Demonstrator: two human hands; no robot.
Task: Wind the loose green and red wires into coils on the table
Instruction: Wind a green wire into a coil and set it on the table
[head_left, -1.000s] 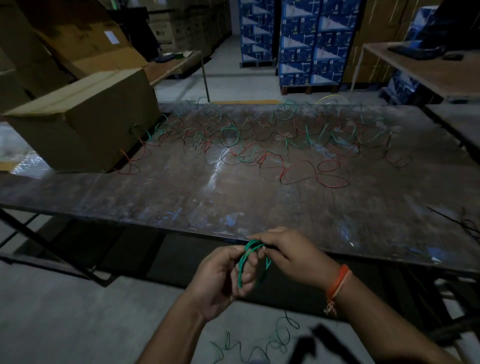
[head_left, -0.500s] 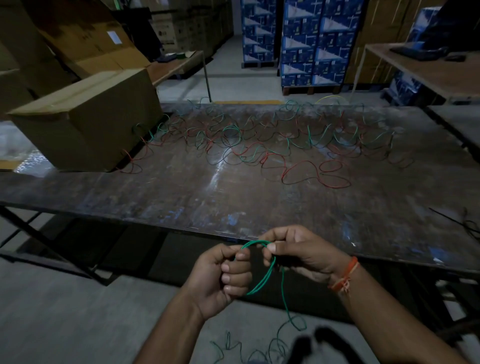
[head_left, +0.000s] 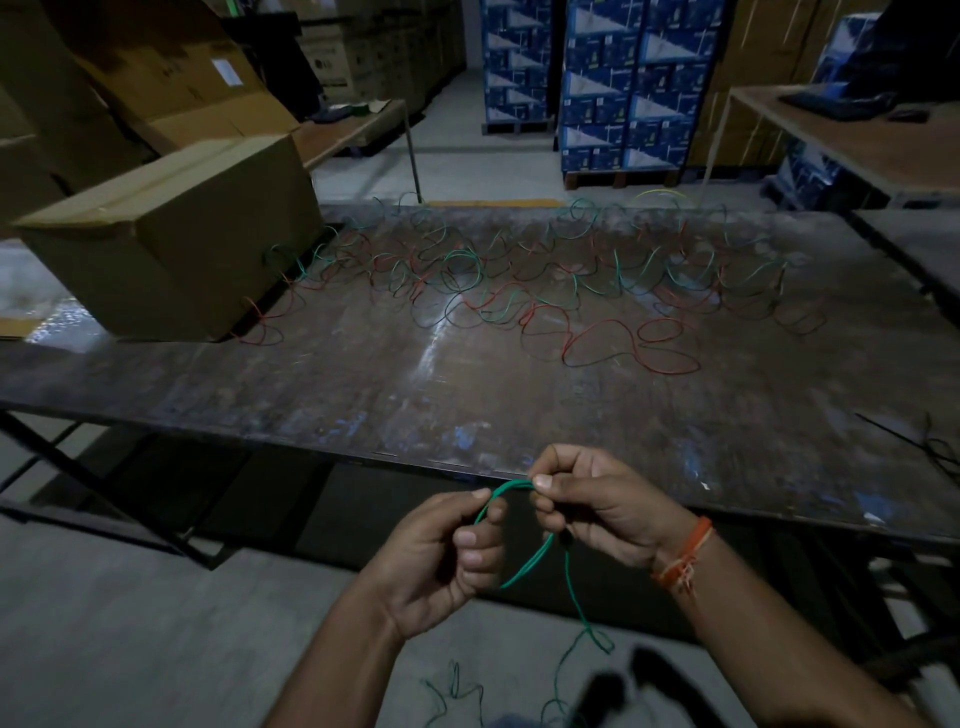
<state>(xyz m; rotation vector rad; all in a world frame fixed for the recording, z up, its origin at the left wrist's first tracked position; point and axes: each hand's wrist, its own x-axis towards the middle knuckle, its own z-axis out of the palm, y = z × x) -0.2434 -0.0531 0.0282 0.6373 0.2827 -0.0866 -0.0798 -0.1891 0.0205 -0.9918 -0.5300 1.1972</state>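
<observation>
We are pinching a green wire (head_left: 524, 564) in both curled hands: left hand (head_left: 441, 556) gripping one side of its loop, right hand (head_left: 597, 506) nipping the top.

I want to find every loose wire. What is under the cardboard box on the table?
Red and green wires run from the cardboard box's lower right edge onto the table. How far they continue beneath is covered.

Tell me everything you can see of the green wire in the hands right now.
The green wire is thin, flexible and plastic-coated by its look. The left hand and right hand both pinch it, holding an arched loop between them in front of the table's near edge, not on it. Its loose tail hangs down and lies in kinked curls on the floor.
</observation>
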